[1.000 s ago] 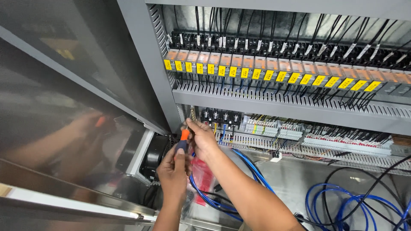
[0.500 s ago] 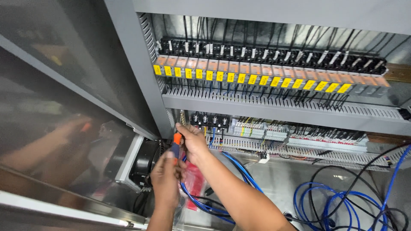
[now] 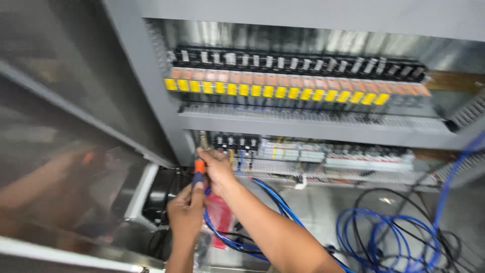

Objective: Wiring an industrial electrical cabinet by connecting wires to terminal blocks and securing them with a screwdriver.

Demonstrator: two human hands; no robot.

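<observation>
Both hands gripping screwdriver point(image 3: 198, 172) low in cabinet: left hand point(image 3: 186, 211) clutching handle, right hand point(image 3: 218, 169) steadying shaft, tip aiming up toward terminal blocks point(image 3: 237, 143) just above; blue cables point(image 3: 389, 237) coiling rightward.

Bright, even light, motion blur throughout, and soft glare on the steel door point(image 3: 60, 167).

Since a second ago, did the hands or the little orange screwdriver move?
Barely. Both hands, left hand and right hand, still grip the orange-and-blue-handled screwdriver at the grey electrical cabinet; only the view shifted. The coiled blue cables stayed put.
</observation>
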